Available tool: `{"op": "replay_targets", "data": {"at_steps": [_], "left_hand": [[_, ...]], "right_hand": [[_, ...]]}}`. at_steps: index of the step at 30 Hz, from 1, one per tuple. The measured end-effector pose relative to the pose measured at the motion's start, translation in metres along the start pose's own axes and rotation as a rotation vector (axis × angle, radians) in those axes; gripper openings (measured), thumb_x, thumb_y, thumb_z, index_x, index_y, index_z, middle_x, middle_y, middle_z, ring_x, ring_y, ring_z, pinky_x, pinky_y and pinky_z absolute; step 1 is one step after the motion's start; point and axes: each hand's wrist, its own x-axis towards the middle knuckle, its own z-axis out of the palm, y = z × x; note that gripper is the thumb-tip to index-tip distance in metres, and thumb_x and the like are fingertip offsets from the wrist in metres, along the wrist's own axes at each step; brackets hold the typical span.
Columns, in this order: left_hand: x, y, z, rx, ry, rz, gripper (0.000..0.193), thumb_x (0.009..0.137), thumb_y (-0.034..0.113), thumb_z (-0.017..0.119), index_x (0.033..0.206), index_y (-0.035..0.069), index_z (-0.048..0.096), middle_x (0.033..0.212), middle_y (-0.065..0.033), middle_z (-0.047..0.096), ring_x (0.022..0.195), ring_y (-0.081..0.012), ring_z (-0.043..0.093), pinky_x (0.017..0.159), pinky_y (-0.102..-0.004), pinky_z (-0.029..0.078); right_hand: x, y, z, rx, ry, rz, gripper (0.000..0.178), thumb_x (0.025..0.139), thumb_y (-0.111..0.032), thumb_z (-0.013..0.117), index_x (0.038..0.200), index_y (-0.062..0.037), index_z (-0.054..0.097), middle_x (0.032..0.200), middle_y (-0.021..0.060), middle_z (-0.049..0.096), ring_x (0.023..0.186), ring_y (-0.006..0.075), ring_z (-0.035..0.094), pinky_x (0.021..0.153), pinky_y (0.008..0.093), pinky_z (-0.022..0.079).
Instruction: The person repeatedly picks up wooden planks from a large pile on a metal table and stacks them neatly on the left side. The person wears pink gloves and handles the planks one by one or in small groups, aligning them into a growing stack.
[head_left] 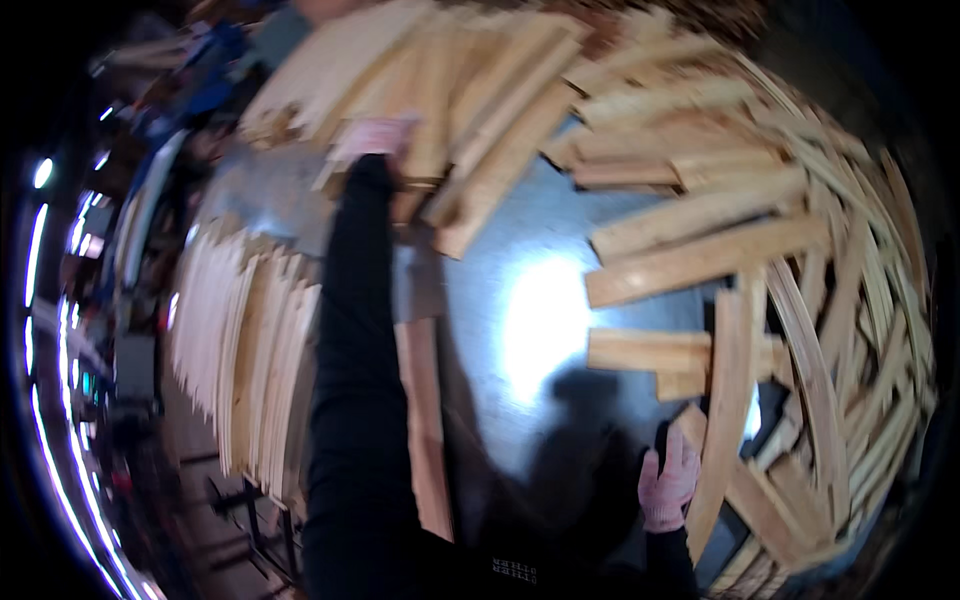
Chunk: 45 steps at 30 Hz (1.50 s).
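The left hand [375, 138], in a pale pink glove, is reaching far forward over the near ends of the light wooden boards [430, 95] on the metal tabletop [480, 290]. Blur is smearing its fingers, so I cannot tell how far they are closing or whether they are gripping a board. The right hand [668, 488], also gloved, is holding its fingers extended and thumb apart, gripping nothing visible; it is lying just beside a long curving board [725, 425], and whether they are touching is unclear.

The dark left sleeve [360, 350] is covering part of a reddish board [425, 430] and the edge of a row of stacked boards [245, 350] at left. The heaped boards [880, 330] at right are overlapping, hiding one another's ends, and fading into the dark rim. Glare is washing out the tabletop's middle. Small pale lettering [515, 570] is showing upside down on dark clothing at the lower edge.
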Motion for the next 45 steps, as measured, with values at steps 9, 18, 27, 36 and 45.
{"op": "replay_targets", "data": {"at_steps": [9,18,27,36,45], "left_hand": [[-0.187,0.061,-0.039,-0.703,0.251,0.208,0.058,0.098,0.049,0.058,0.139,0.008,0.055,0.126,-0.0135,0.066,0.114,-0.0253,0.063,0.093,-0.039,0.053],[-0.531,0.221,-0.037,-2.179,-1.312,-0.265,0.067,0.097,0.04,0.066,0.146,0.0,0.042,0.121,-0.015,0.063,0.108,-0.0278,0.064,0.093,-0.0427,0.054],[-0.531,0.167,0.022,-1.442,-0.624,-0.663,0.046,0.097,0.039,0.064,0.116,-0.002,0.061,0.094,-0.0126,0.069,0.085,-0.0282,0.067,0.077,-0.044,0.059],[-0.576,0.14,-0.005,-2.612,-0.718,-0.831,0.043,0.103,0.043,0.053,0.118,0.003,0.058,0.093,-0.0103,0.064,0.071,-0.0184,0.062,0.066,-0.032,0.057],[-0.659,0.092,-0.04,-2.242,-0.821,-0.711,0.059,0.088,0.017,0.077,0.137,0.0,0.048,0.12,-0.0186,0.066,0.101,-0.0321,0.069,0.088,-0.0477,0.06]], "right_hand": [[-0.011,0.033,-0.043,-0.336,-0.105,0.46,0.088,0.077,-0.027,0.079,0.152,-0.0057,0.04,0.143,0.0214,0.049,0.131,0.0416,0.048,0.108,0.0495,0.042],[0.002,0.025,-0.069,0.544,-0.28,0.372,0.092,0.074,-0.042,0.081,0.149,-0.0053,0.044,0.147,0.0199,0.05,0.136,0.0381,0.046,0.113,0.0468,0.037],[-0.058,0.171,-0.097,-0.297,-0.378,-0.03,0.096,0.082,-0.053,0.073,0.158,-0.0129,0.031,0.151,0.0202,0.046,0.141,0.0403,0.042,0.117,0.0506,0.031],[0.018,0.056,-0.103,-0.006,-0.153,0.141,0.079,0.091,-0.054,0.064,0.152,-0.0105,0.04,0.137,0.0288,0.054,0.124,0.045,0.054,0.104,0.0486,0.046],[-0.063,0.063,-0.065,-0.338,-0.239,0.252,0.096,0.078,-0.028,0.076,0.158,-0.0134,0.024,0.14,0.0209,0.051,0.123,0.0386,0.056,0.102,0.0507,0.044]]}}
